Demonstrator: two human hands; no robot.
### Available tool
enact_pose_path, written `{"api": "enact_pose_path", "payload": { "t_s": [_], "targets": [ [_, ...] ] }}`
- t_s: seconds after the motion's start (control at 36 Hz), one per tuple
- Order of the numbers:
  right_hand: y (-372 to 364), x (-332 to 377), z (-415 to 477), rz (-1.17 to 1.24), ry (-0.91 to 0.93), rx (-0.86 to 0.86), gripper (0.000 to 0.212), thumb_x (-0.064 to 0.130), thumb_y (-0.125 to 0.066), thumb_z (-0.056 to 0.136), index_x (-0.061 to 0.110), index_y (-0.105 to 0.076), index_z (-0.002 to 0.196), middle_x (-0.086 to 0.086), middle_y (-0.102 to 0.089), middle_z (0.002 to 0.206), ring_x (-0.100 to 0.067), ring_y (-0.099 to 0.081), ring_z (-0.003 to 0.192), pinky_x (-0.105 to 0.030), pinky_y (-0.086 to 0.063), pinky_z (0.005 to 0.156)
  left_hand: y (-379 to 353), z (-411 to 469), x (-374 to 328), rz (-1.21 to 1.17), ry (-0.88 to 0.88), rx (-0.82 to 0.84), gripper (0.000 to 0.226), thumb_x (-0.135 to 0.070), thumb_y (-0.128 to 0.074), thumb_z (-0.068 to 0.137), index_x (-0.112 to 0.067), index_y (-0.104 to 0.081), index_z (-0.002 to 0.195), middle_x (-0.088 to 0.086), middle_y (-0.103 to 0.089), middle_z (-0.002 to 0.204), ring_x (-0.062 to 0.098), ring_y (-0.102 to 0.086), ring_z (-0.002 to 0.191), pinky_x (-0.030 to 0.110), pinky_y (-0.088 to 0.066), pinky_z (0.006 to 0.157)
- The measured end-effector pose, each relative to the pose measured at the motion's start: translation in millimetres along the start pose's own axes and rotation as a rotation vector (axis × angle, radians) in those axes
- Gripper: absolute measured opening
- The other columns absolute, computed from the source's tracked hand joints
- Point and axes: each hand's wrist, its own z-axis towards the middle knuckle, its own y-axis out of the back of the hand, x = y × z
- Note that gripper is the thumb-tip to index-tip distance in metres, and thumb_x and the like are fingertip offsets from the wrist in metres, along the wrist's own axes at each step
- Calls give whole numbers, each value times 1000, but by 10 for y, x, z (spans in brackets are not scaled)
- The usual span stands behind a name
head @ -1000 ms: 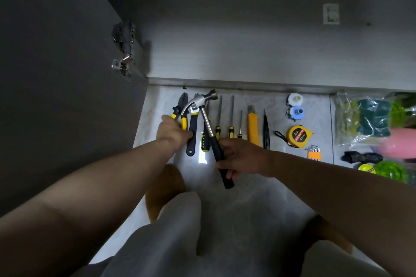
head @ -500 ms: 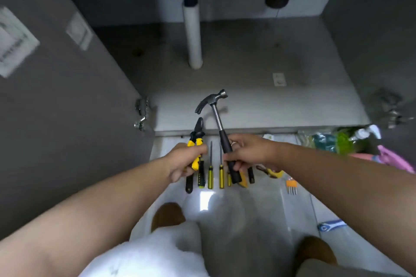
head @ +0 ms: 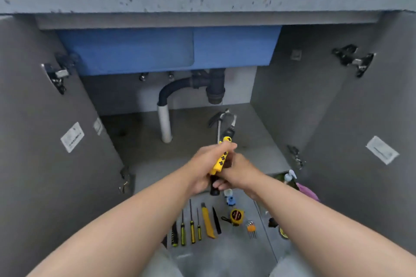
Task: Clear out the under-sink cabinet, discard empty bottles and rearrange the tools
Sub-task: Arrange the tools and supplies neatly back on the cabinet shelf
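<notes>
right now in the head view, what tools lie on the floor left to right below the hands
row of screwdrivers → yellow utility knife → slim black tool → yellow tape measure → orange hex key set

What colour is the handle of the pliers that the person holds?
Yellow with small black marks; the pliers handle shows best in the head view.

Left hand [head: 202,170] grips yellow pliers [head: 221,157]; right hand [head: 240,171] grips hammer [head: 219,117], before open cabinet [head: 139,139].

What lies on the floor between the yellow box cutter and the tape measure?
A slim black pointed tool lies between the yellow box cutter and the tape measure, as the head view shows.
</notes>
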Motion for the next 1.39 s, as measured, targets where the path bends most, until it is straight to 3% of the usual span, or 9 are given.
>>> {"api": "enact_pose_path", "payload": {
  "t_s": [0.14,0.31,0.5,0.61,0.81,0.94,1.08,1.19,1.39],
  "targets": [
    [3,24,-305,280,4,181,45,-14,-40,92,2,-52,132,-26,-65,125,-34,-71,107,-40,-59,93,-6,-130,85,228,-129,-212,34,-40,-76,72,-9,-68,81,6,-64,74,22,-59,67,33,-47,61],
    [-142,55,-357,577,-60,204,45,5,-48,86,3,-61,129,-25,-60,133,-46,-60,122,-56,-55,97,143,-176,121,447,-225,-452,30,-42,-75,71,-15,-63,71,12,-60,94,23,-60,72,32,-48,60],
    [-392,107,-69,594,-182,59,37,38,-62,95,15,-65,124,-18,-68,125,-41,-67,112,-64,-53,93,391,-121,224,817,-233,-546,36,-57,-59,62,-28,-63,83,-3,-45,99,20,-59,95,41,-56,82],
    [-476,85,252,479,-216,-121,25,35,-66,96,17,-65,113,-14,-74,108,-35,-71,103,-64,-55,89,454,1,316,956,-223,-509,33,-47,-56,71,-30,-54,100,-4,-34,106,21,-43,111,44,-53,84],
    [-231,-17,980,375,-238,-114,19,24,-63,100,10,-62,113,-11,-74,91,-21,-67,69,-34,-59,56,933,389,348,760,-124,-384,57,-66,-62,62,-44,-58,115,-11,-38,108,13,-50,114,32,-45,101],
    [-144,-138,1512,202,-272,-78,16,20,-66,97,6,-63,104,-15,-72,82,-25,-69,67,-39,-61,70,1643,775,511,870,-31,-588,41,-13,-60,84,-38,-36,106,5,-59,101,31,-62,92,48,-54,88],
    [-146,-493,1972,77,-275,53,23,24,-72,91,6,-66,104,-10,-74,75,-20,-70,60,-29,-57,58,2320,1167,863,927,160,-742,67,-15,-56,95,-13,-22,153,22,-62,129,42,-61,119,44,-49,101],
    [-188,-762,2241,41,-262,110,23,20,-75,87,6,-68,103,-11,-77,78,-21,-73,65,-33,-61,63,2752,1406,1080,927,184,-768,35,-9,-57,96,-2,-53,130,23,-65,124,38,-61,118,30,-44,89],
    [-237,-1142,2433,156,-234,164,27,13,-76,87,0,-69,109,-20,-75,87,-27,-71,68,-32,-57,63,3184,1827,1224,812,157,-844,27,-13,-51,103,-3,-57,127,17,-65,119,34,-61,116,25,-39,83]
  ]
}}
